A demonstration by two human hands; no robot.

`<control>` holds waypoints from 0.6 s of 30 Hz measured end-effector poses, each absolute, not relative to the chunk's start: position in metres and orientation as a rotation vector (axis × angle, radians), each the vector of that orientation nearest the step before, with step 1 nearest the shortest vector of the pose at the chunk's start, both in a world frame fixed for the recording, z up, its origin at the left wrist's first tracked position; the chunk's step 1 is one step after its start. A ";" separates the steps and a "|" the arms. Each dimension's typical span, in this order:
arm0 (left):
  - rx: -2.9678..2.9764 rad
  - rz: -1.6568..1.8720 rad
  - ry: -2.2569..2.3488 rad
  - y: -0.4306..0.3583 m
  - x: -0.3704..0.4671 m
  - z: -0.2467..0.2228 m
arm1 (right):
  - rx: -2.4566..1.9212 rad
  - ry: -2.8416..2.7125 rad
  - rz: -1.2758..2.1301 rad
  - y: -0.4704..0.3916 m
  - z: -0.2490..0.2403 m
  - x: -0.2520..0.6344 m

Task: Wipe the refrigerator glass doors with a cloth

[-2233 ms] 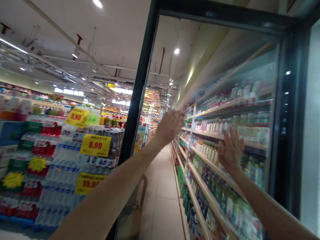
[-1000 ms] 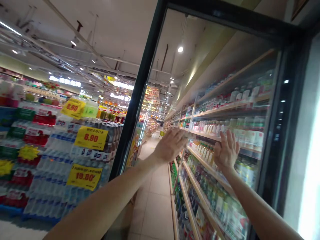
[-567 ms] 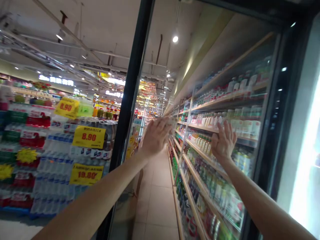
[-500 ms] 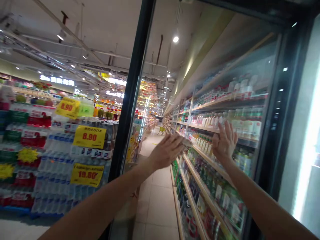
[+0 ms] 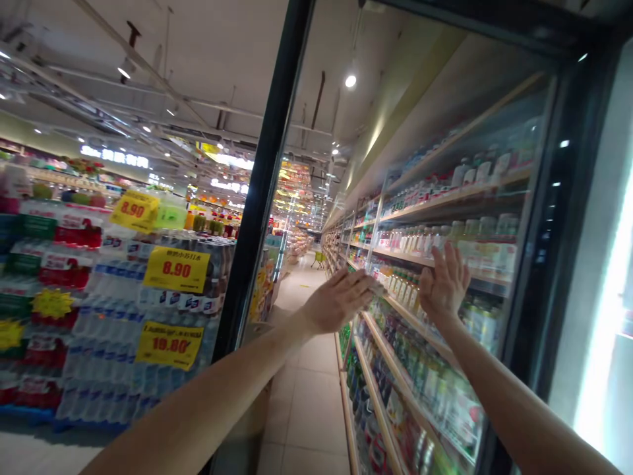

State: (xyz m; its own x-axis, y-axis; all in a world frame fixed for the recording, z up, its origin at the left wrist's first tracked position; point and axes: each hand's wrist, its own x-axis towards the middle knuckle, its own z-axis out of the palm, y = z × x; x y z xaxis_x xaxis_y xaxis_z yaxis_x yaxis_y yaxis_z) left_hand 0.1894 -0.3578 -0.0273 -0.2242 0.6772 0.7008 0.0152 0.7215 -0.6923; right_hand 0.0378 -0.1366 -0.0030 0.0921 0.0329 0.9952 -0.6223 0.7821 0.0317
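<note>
My left hand [image 5: 341, 302] reaches forward at the glass door [image 5: 346, 125], its fingers stretched out side by side. A small pale thing [image 5: 378, 289] shows just past its fingertips, seemingly pressed under them; what it is I cannot make out. To the right, my right hand [image 5: 445, 284] is raised with fingers up and somewhat apart, holding nothing that shows. It appears flat against or very near the same pane; contact is not certain. The door's black frame [image 5: 267, 158] runs on the left of both hands.
Through the glass run shelves of bottled drinks [image 5: 420, 241] along a tiled aisle [image 5: 316, 396]. Further down it stands a yellow-green cart [image 5: 319, 258]. Stacked packs of bottled water [image 5: 106, 330] with yellow price signs [image 5: 177, 268] fill the left. A bright white strip [image 5: 606, 330] borders the right.
My left hand has slid slightly to the right, and the pale thing at its fingertips has moved along with it. My right hand stays in nearly the same place.
</note>
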 end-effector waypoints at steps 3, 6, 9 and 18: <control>-0.580 0.683 -1.708 -0.363 0.190 -0.018 | 0.519 -1.401 0.526 -0.137 -0.003 0.038; -0.225 0.384 -1.601 -0.381 0.197 0.022 | 0.510 -1.405 0.526 -0.137 -0.003 0.038; -0.053 0.222 -1.536 -0.377 0.193 0.039 | 0.511 -1.410 0.529 -0.137 -0.003 0.039; -0.612 0.666 -1.720 -0.329 0.163 0.002 | 0.543 -1.374 0.553 -0.134 -0.004 0.036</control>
